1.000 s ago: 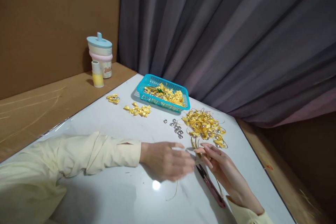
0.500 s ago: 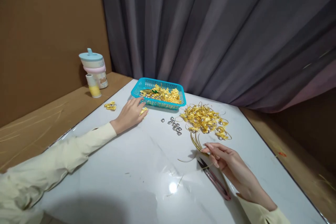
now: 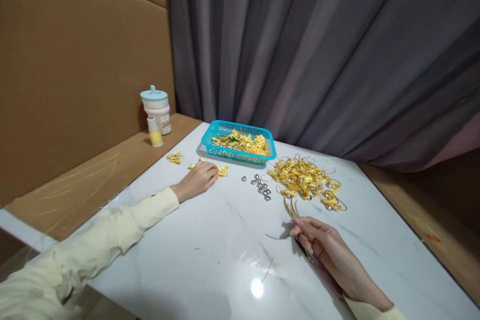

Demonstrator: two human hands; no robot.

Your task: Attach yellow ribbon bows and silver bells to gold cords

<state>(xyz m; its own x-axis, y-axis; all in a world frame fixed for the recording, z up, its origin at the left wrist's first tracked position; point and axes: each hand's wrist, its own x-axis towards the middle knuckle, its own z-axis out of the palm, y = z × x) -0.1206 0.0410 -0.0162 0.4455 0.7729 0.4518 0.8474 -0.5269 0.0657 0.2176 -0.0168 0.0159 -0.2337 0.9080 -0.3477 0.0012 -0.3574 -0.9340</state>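
The white marbled surface [image 3: 168, 260] carries assembled beaded yellow loops [image 3: 300, 177], right; silver beads [image 3: 263, 189] remain loose, centre. Lower right, my right hand [image 3: 324, 245] pinches gold cords [image 3: 290, 208]; my left hand [image 3: 198, 179], grip hidden, covers yellow bows [image 3: 224, 171].

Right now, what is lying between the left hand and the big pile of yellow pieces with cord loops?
In the head view, some yellow ribbon pieces beside the left hand, then silver beads, lie before the big pile.

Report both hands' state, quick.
Left hand: fingers curled down at the yellow pieces; whether it grips any cannot be told.
Right hand: closed, holding gold cords.
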